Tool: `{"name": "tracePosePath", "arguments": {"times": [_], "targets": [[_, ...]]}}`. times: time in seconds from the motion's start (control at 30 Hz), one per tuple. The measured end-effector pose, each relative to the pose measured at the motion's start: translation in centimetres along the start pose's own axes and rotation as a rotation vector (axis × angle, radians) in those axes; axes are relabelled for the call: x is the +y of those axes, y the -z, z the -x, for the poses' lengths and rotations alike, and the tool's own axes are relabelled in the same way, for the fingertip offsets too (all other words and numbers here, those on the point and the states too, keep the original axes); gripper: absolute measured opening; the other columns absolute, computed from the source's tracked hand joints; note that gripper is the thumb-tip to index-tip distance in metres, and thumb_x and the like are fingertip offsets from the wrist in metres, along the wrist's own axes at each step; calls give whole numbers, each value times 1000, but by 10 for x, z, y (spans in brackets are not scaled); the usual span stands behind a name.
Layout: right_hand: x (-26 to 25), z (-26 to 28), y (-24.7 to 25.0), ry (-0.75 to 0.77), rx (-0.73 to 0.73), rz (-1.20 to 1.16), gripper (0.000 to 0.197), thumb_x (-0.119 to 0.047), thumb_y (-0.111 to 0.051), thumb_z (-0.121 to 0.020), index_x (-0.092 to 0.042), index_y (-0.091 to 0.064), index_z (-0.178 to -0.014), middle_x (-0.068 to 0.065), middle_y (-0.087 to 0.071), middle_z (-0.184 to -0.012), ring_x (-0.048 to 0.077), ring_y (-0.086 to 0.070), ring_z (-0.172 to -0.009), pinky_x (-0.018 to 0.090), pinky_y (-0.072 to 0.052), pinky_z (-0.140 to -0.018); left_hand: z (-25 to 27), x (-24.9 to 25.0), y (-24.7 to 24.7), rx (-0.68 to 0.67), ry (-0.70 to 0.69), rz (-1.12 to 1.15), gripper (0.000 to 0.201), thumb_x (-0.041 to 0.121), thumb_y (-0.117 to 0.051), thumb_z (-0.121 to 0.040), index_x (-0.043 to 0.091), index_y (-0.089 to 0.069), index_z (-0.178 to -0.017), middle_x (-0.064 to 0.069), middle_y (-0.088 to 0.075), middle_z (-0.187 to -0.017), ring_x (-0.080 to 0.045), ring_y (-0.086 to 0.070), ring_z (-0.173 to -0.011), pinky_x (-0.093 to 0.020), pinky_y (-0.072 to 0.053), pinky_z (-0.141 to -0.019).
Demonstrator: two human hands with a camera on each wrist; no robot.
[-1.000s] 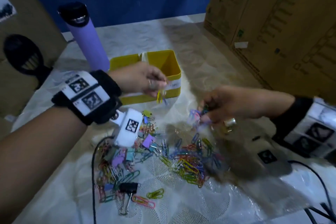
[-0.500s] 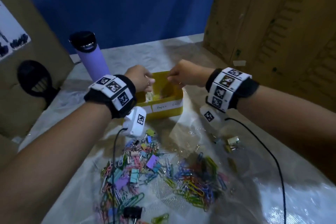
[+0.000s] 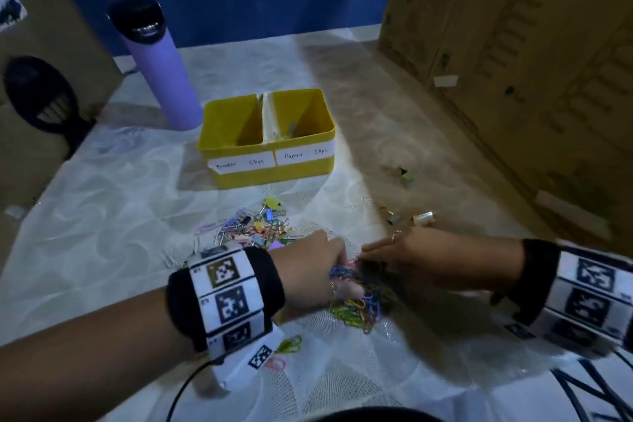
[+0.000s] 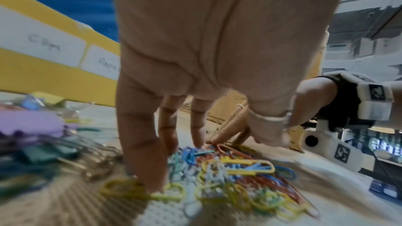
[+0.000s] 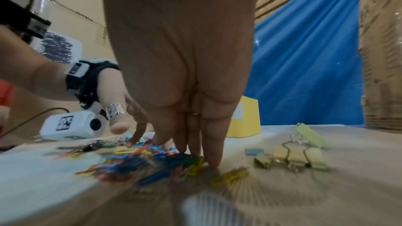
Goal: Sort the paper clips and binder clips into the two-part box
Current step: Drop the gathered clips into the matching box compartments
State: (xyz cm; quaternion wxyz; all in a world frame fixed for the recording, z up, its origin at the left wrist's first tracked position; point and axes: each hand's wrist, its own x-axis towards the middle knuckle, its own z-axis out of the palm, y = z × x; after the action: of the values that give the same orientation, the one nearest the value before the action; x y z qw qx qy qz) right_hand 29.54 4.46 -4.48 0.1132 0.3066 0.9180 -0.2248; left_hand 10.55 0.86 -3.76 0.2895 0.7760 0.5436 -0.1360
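The yellow two-part box (image 3: 274,176) stands mid-table, labelled "Binder Clips" on the left and "Paper Clips" on the right; a few clips show in the right part. Nearer me lies a heap of coloured paper clips (image 3: 359,308). My left hand (image 3: 342,271) and right hand (image 3: 370,253) meet over it. In the left wrist view the left hand (image 4: 165,161) reaches down with straight fingers, tips among the paper clips (image 4: 239,178). The right hand (image 5: 195,152) stands its straight fingers on the paper clips (image 5: 135,164). Neither plainly holds a clip.
A mixed heap of binder and paper clips (image 3: 253,226) lies left of the hands. Loose binder clips (image 3: 423,217) (image 5: 298,159) lie to the right. A purple bottle (image 3: 161,72) stands behind the box. Cardboard cartons (image 3: 513,62) wall the right side.
Half a second ago both hands were over the yellow box. They have since come back toward me and down onto the paper clip heap.
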Motion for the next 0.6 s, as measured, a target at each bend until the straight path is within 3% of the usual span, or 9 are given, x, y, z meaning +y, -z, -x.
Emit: {"name": "tracePosePath", "arguments": {"times": [0.07, 0.13, 0.2, 0.33, 0.43, 0.5, 0.6], "targets": [[-8, 11, -8, -73, -51, 18, 58, -24, -60, -85, -11, -39, -137, 9, -43, -145, 25, -45, -129, 29, -33, -106, -2, 9, -10, 8, 6, 2, 69, 62, -66, -68, 19, -41, -116, -7, -42, -118, -27, -49, -109, -42, -45, -92], [-12, 18, -19, -115, -35, 24, 71, -31, -67, -77, -17, -36, -139, 7, -41, -144, 26, -46, -127, 34, -39, -105, -7, 15, -17, 48, -1, -52, 74, 55, -75, -62, 16, -39, -113, -10, -43, -118, -29, -49, -108, -42, -45, -90], [-11, 20, -30, -114, 41, 74, 59, -31, -64, -80, -18, -42, -133, 7, -49, -135, 26, -52, -119, 37, -44, -99, -11, 15, -19, 84, -14, -63, 64, 43, -77, -65, 13, -43, -110, -12, -48, -116, -31, -51, -107, -41, -46, -87], [-8, 25, -39, -12, 194, 141, 22, -21, -47, -89, -17, -57, -108, 5, -59, -103, 23, -59, -93, 31, -47, -77, -15, 6, -7, 144, -66, -19, 33, 23, -72, -79, 3, -58, -102, -15, -58, -100, -29, -57, -95, -27, -37, -70], [-5, 23, -37, -20, 211, 88, 15, -21, -53, -85, -17, -63, -97, 5, -63, -91, 23, -61, -82, 29, -47, -69, -13, -4, 6, 194, -77, 18, 25, 19, -72, -78, 8, -68, -99, -10, -66, -97, -20, -59, -87, -21, -37, -71], [0, 17, -34, -13, 222, 54, 13, -20, -60, -77, -16, -69, -86, 5, -70, -81, 21, -65, -72, 27, -53, -64, -10, -11, 20, 224, -61, 53, 24, 19, -74, -76, 9, -70, -98, -3, -62, -80, -14, -55, -74, -18, -38, -64], [8, 9, -18, -59, 243, -201, 18, -12, -63, -66, -15, -74, -79, 1, -75, -72, -3, -61, -57, 3, -43, -57, -8, -24, 53, 294, -50, 123, 21, 20, -76, -74, 9, -71, -91, 3, -57, -65, -13, -55, -64, -17, -39, -54]]}}
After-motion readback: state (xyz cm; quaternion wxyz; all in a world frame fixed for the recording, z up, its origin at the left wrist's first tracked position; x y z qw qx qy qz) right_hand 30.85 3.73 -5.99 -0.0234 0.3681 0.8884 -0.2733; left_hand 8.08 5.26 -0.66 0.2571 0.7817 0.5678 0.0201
